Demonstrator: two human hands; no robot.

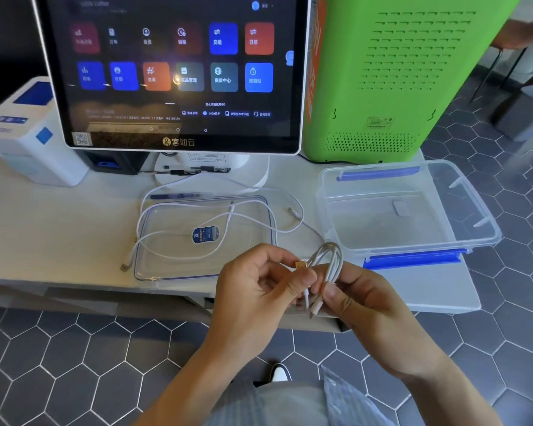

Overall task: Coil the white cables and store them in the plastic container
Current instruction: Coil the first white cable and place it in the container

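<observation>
White coiled cable (pixel 328 265) seemingly pinched between both hands (pixel 305 290).

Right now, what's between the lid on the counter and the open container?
In the head view, a bare strip of counter separates the lid from the container, crossed only by the loose white cable with its plug end.
</observation>
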